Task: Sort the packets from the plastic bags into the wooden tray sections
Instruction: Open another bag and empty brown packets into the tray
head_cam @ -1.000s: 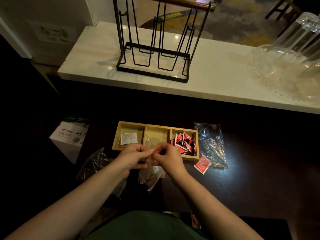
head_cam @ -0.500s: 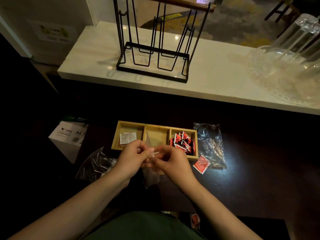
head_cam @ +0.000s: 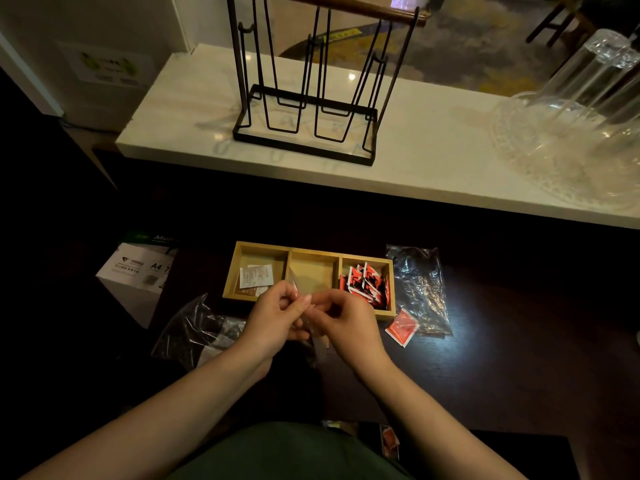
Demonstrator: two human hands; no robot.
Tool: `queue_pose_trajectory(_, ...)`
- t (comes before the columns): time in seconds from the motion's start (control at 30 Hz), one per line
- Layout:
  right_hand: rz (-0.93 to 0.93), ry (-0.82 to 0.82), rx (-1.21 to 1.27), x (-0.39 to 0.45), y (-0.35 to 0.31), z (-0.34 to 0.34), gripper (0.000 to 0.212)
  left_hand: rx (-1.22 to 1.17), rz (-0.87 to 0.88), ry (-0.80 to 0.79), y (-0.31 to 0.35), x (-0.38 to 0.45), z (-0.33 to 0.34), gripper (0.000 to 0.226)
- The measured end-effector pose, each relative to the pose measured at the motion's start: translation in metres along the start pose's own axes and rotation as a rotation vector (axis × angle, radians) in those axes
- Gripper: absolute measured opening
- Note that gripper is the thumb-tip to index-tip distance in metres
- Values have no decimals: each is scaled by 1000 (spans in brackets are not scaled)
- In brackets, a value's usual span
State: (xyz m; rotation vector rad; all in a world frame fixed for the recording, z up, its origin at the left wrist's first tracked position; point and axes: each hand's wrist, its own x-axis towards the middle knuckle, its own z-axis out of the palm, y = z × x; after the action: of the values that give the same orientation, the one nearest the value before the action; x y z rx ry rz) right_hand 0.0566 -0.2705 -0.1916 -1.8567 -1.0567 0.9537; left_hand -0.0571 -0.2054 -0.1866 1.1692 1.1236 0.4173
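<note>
While I pinch the mouth of a clear plastic bag [head_cam: 313,336] between both hands, left hand [head_cam: 273,318] and right hand [head_cam: 343,322] curled on its film just in front of the wooden tray [head_cam: 313,252], a hard tug could burst it and scatter packets off the dark table. White packets [head_cam: 255,276] lie in the tray's left section, red packets [head_cam: 367,284] in its right, the middle one bare. One stray red packet [head_cam: 401,328] lies beside the tray's right front corner, easy to knock away.
</note>
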Motion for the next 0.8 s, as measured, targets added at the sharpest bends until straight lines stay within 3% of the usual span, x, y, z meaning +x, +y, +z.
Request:
queue_pose_trajectory(0.17,58,11,44,6,2,0,10,13,-3,-6,-4,2,-2,18)
queue_pose_trajectory(0.37,53,3,-15,9,2,-4,17,216,64,-3,-2,6,2,16)
queue_pose_trajectory(0.47,27,52,-121,10,2,-5,15,350,107,-8,-2,5,2,17)
queue_pose_trajectory(0.63,1,289,-312,20,10,-36,11,553,148,-4,6,4,-16,24)
queue_pose_trajectory(0.8,-168,198,-620,19,14,-47,9,919,254,-31,30,8,-33,19)
